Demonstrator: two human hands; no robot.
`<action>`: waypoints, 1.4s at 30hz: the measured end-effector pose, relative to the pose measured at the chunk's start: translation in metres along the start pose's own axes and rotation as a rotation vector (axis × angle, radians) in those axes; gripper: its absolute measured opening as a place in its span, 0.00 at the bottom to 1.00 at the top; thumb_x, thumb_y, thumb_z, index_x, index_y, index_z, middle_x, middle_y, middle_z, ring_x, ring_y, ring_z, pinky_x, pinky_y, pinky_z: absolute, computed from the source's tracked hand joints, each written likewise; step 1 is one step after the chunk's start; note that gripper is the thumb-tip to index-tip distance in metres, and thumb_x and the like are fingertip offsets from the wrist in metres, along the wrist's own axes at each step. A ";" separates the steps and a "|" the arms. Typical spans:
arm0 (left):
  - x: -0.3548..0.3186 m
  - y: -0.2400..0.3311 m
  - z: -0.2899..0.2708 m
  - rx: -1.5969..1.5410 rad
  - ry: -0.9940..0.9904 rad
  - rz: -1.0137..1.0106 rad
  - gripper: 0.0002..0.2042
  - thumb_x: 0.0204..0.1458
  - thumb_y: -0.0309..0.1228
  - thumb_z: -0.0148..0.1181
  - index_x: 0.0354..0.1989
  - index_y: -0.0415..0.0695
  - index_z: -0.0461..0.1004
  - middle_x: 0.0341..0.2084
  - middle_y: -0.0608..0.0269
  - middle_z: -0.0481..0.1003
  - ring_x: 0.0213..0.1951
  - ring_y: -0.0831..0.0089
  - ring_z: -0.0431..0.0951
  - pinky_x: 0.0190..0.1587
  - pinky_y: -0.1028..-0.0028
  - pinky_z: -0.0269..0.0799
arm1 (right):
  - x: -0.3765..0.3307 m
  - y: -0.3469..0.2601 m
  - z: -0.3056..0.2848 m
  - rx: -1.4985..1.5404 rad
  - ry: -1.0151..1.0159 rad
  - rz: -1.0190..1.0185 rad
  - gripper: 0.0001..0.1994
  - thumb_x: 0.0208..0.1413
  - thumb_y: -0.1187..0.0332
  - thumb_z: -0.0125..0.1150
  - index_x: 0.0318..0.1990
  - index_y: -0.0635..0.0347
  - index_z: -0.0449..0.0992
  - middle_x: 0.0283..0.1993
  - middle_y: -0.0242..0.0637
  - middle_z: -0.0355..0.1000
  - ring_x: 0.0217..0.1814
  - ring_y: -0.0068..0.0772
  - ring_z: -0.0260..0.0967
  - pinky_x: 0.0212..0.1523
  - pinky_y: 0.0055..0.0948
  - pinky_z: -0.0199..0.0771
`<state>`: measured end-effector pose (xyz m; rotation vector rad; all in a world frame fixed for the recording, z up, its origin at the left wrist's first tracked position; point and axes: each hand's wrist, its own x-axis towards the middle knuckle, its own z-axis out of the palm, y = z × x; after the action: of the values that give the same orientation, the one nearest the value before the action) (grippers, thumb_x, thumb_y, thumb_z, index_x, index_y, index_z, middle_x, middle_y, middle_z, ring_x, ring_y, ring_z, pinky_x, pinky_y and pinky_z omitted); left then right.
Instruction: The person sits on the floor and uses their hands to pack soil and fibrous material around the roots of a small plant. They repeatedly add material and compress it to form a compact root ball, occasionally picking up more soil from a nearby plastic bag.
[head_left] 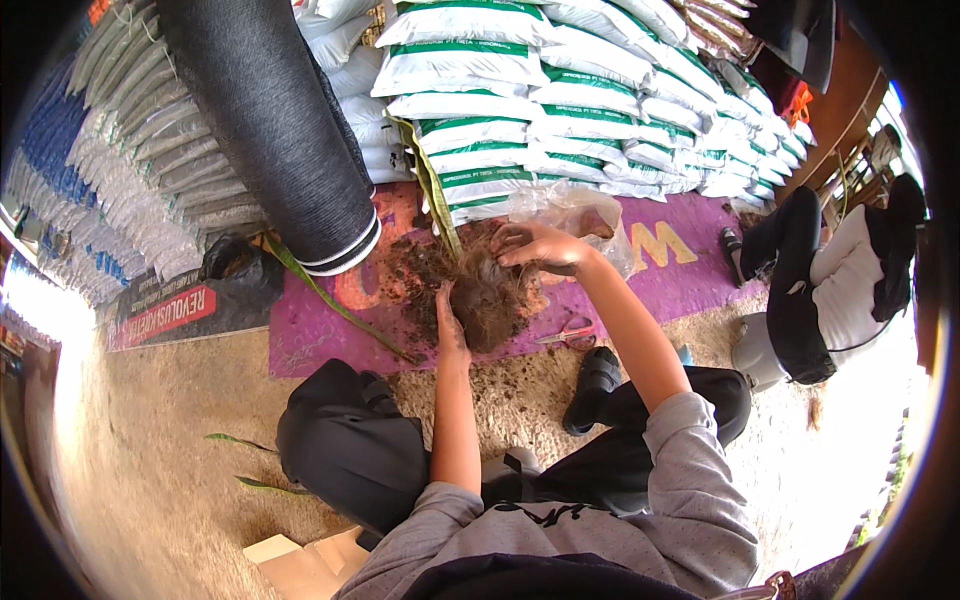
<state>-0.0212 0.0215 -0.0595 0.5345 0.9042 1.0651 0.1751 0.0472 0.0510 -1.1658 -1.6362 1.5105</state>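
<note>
Cupping root ball: L hand flat at left side, R hand curled on top, pinch unclear.

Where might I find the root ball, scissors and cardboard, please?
Root ball [490, 308]: head view, on its tangled brown fibres.
Scissors [567, 334]: head view, where blades meet handles.
Cardboard [308, 572]: head view, on its flat face.

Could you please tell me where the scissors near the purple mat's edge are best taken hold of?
Probably by the red handles, coming from the right: the scissors seem to lie flat, their blades pointing left, away from that side.
</note>
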 end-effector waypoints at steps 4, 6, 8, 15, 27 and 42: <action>-0.010 -0.001 0.016 -0.132 -0.044 -0.026 0.30 0.54 0.54 0.41 0.59 0.46 0.56 0.54 0.55 0.62 0.53 0.60 0.65 0.52 0.61 0.64 | -0.003 -0.006 0.002 -0.403 0.077 0.033 0.18 0.43 0.64 0.66 0.42 0.61 0.74 0.44 0.35 0.72 0.45 0.27 0.68 0.49 0.27 0.65; -0.030 0.016 0.033 -0.122 -0.026 -0.028 0.29 0.55 0.53 0.41 0.57 0.44 0.59 0.51 0.56 0.65 0.51 0.62 0.68 0.50 0.62 0.66 | -0.008 -0.018 0.008 -0.379 0.066 -0.005 0.19 0.43 0.61 0.66 0.41 0.62 0.74 0.42 0.37 0.73 0.44 0.30 0.69 0.48 0.28 0.65; -0.041 0.025 0.040 -0.070 -0.028 -0.026 0.28 0.55 0.53 0.40 0.56 0.44 0.60 0.51 0.56 0.65 0.50 0.63 0.69 0.49 0.63 0.67 | -0.015 -0.035 0.017 -0.419 0.108 -0.018 0.19 0.43 0.61 0.66 0.40 0.63 0.74 0.41 0.38 0.73 0.42 0.31 0.69 0.47 0.30 0.66; -0.037 0.019 0.033 -0.191 -0.185 -0.023 0.25 0.57 0.50 0.37 0.56 0.44 0.60 0.49 0.58 0.66 0.49 0.66 0.69 0.48 0.65 0.69 | -0.030 -0.050 0.061 -0.822 0.246 -0.240 0.18 0.40 0.64 0.66 0.40 0.63 0.75 0.41 0.45 0.72 0.42 0.42 0.70 0.46 0.34 0.68; -0.021 0.009 0.021 -0.330 -0.175 -0.051 0.21 0.56 0.46 0.42 0.50 0.43 0.65 0.43 0.58 0.70 0.43 0.65 0.73 0.42 0.65 0.73 | -0.029 -0.047 0.064 -0.686 0.318 -0.391 0.19 0.35 0.70 0.69 0.38 0.65 0.74 0.42 0.45 0.69 0.46 0.46 0.66 0.48 0.35 0.65; 0.000 -0.010 0.004 -0.334 -0.207 -0.014 0.18 0.53 0.41 0.51 0.45 0.38 0.67 0.39 0.55 0.70 0.40 0.65 0.74 0.38 0.67 0.74 | -0.034 -0.025 0.073 -0.767 0.416 -0.500 0.13 0.42 0.71 0.63 0.38 0.65 0.75 0.42 0.46 0.70 0.43 0.49 0.69 0.43 0.36 0.70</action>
<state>-0.0128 0.0176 -0.0644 0.3500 0.5336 1.0991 0.1200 -0.0141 0.0688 -1.1950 -2.0448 0.2852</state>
